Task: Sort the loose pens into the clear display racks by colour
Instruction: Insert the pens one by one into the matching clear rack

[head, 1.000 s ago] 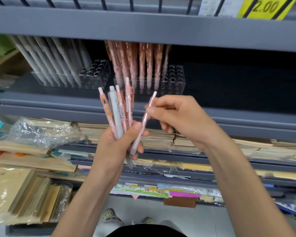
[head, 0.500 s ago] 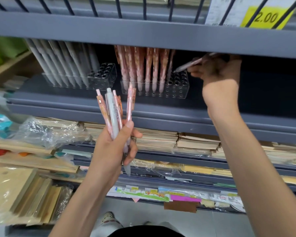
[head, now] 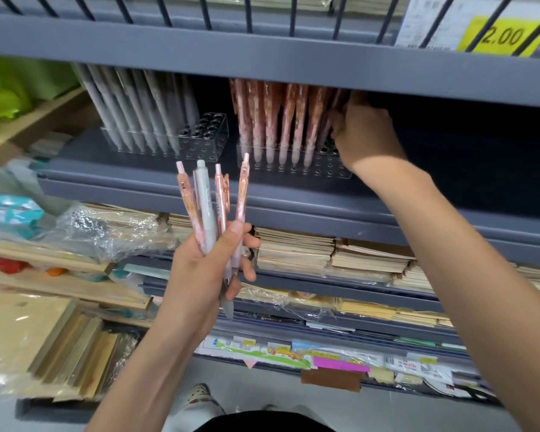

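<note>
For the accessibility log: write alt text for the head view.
The right hand reaches to the pink pens standing in the right clear rack, its fingers hidden, while the left hand grips a bunch of loose pens, pink with one grey. The left clear rack holds grey pens.

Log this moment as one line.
left hand: grips bunch of pink and grey pens | right hand: at clear plastic rack of pink pens, grip hidden

- right hand (head: 363, 135): fingertips hidden behind pink pens (head: 281, 120) and upper shelf (head: 262, 57); grip unreadable
- loose pens (head: 205, 207): lower barrels covered by left hand (head: 206, 275)
- price tag (head: 502, 35): small print blurred
</note>
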`<state>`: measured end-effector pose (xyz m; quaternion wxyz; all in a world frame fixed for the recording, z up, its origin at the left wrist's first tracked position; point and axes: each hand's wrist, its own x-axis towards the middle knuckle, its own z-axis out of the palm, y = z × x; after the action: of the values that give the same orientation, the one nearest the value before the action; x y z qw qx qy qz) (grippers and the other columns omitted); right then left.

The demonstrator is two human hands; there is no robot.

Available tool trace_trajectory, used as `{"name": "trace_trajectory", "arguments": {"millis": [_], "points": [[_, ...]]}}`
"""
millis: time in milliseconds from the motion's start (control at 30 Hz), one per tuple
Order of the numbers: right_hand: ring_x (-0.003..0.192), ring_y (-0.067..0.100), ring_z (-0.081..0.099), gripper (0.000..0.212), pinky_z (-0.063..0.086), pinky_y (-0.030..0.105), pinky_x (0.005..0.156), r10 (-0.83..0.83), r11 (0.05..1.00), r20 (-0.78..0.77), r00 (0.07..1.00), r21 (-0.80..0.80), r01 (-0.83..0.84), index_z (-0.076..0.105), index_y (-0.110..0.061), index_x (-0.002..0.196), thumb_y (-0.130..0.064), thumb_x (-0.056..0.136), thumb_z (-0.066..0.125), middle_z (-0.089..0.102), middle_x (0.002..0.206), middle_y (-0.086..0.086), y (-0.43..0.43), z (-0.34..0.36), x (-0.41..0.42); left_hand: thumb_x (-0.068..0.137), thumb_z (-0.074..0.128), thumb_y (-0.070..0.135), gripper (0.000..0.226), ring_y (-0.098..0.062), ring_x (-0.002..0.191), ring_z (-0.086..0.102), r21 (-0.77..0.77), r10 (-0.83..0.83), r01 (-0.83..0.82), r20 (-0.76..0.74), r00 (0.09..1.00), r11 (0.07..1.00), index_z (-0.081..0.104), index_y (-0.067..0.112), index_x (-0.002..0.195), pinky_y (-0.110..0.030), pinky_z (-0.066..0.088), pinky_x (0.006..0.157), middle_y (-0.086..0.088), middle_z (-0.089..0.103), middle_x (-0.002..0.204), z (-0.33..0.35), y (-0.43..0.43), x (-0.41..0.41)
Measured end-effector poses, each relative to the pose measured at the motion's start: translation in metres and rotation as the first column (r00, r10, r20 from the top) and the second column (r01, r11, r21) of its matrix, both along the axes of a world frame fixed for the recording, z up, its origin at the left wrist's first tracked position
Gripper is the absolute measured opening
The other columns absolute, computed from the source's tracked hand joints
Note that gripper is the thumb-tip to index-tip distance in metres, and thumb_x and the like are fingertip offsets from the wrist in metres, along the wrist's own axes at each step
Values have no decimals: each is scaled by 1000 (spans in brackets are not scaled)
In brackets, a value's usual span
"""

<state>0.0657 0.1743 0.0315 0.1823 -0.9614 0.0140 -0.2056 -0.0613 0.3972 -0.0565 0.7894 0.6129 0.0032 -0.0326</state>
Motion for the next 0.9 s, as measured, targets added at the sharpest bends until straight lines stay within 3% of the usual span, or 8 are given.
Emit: {"name": "trace_trajectory", "arguments": {"millis": [200, 300, 367, 433, 500, 567, 667, 900], "points": [[114, 46, 53, 32, 42, 41, 87, -10, 999, -50, 999, -34, 9, 45, 1, 128, -18, 102, 39, 57, 123, 28, 4, 6, 0, 86, 67, 36, 41, -13, 49, 57, -29, 6, -7, -19, 1000, 1000, 65, 2, 107, -19, 34, 34, 2, 66, 73, 0, 4, -5], [115, 38, 55, 29, 43, 36, 91, -20, 995, -71, 997, 97, 27, 53, -5, 121, -23, 99, 46, 63, 121, 17, 0, 6, -1, 83, 69, 39, 32, -14, 48, 59, -12, -12, 12, -18, 1000, 1000, 71, 9, 94, -19, 36, 35, -6, 69, 69, -1, 6, -7], [111, 35, 59, 16, 47, 34, 93, -60, 977, -18, 998, 203, 62, 63, -11, 98, -24, 95, 54, 69, 114, 11, -3, 4, -8, 82, 70, 39, 25, -14, 48, 60, -17, -9, 9, -16, 1000, 1000, 74, 15, 86, -19, 36, 35, -11, 71, 72, -1, 8, -8], [91, 29, 67, 9, 53, 34, 83, -89, 910, 82, 993, 411, 48, 64, -18, 87, -23, 91, 57, 73, 95, 9, 0, -1, -25, 84, 68, 36, 25, -13, 46, 59, -21, 1, -2, -7, 1000, 1000, 73, 13, 89, -20, 36, 34, -10, 73, 74, -2, 8, -8], [64, 15, 65, 7, 52, 30, 62, 9, 770, 102, 995, 635, -72, 67, -25, 85, -24, 87, 60, 72, 76, 1, 11, -8, -51, 87, 66, 33, 31, -10, 42, 56, -17, -1, 2, 6, 1000, 1000, 69, 4, 95, -20, 35, 34, -8, 72, 70, -3, 7, -8], [53, 6, 60, 15, 47, 23, 52, 241, 726, -38, 970, 671, -154, 72, -26, 80, -36, 87, 63, 72, 70, -4, 25, -14, -76, 87, 67, 33, 33, -9, 41, 55, -15, -11, 11, 11, 1000, 1000, 68, 1, 96, -19, 35, 34, -6, 72, 68, -4, 5, -9], [53, 8, 60, 24, 47, 18, 50, 448, 678, -172, 878, 705, -208, 75, -23, 81, -46, 84, 70, 73, 73, -1, 41, -17, -99, 85, 72, 33, 19, -13, 46, 60, -13, -45, 46, 29, 999, 999, 73, 15, 90, -19, 35, 34, -9, 74, 78, -6, 0, -10], [61, 20, 69, 11, 58, 28, 59, 459, 589, -173, 872, 793, -153, 71, -6, 83, -16, 87, 69, 73, 72, 9, 39, -18, -108, 88, 69, 39, 19, -15, 45, 58, 25, -117, 116, 43, 992, 993, 75, 22, 91, -18, 34, 33, -12, 75, 84, -7, -9, -11]]}}
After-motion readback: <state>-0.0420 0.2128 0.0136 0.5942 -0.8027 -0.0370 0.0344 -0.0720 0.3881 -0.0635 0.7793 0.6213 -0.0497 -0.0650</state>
